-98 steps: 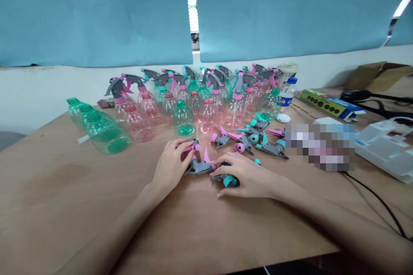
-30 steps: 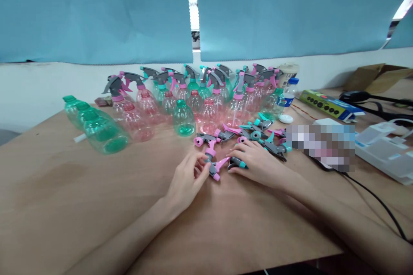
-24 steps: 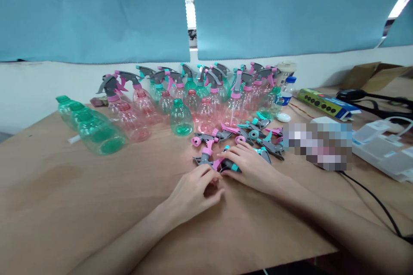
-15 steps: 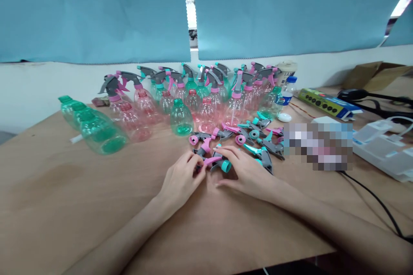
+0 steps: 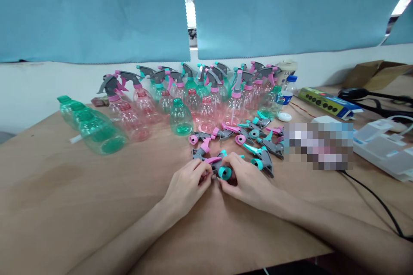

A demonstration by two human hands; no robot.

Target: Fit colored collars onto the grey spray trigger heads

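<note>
The right hand [image 5: 253,182] pinches a teal-collared spray head [image 5: 221,172]. The left hand [image 5: 185,184] is beside it, fingers curled; whether they grip anything cannot be told. Loose spray heads [image 5: 248,136] crowd its far side; bare table [image 5: 213,232] extends from it to the near edge.

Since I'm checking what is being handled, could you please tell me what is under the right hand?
A turquoise-collared grey spray head shows partly from under the right hand; the hand covers part of it, and anything beneath the palm is hidden.
</note>
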